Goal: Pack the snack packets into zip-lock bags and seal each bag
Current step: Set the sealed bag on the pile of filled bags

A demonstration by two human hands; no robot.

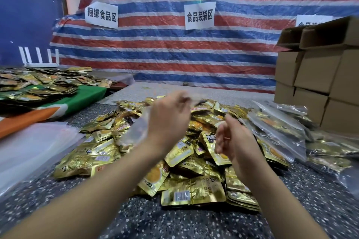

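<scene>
L hand (167, 120) is raised over the pile of gold snack packets (174, 163) at frame centre, fingers curled round the top of a clear zip-lock bag (136, 132) hanging toward 7 o'clock; bag is blurred. R hand (231, 137), just at 4 o'clock of it, is loosely curled, holding nothing. Filled bags (275, 128) lie at 3 o'clock by cardboard boxes (318, 75); empty bags (29, 145) at 9.

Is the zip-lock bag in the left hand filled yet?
Cannot tell: the clear bag hanging from the left hand is blurred; gold shows through, maybe only the pile behind.

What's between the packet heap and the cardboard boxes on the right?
Filled zip-lock bags lie between the packet heap and boxes, per the head view.
</scene>
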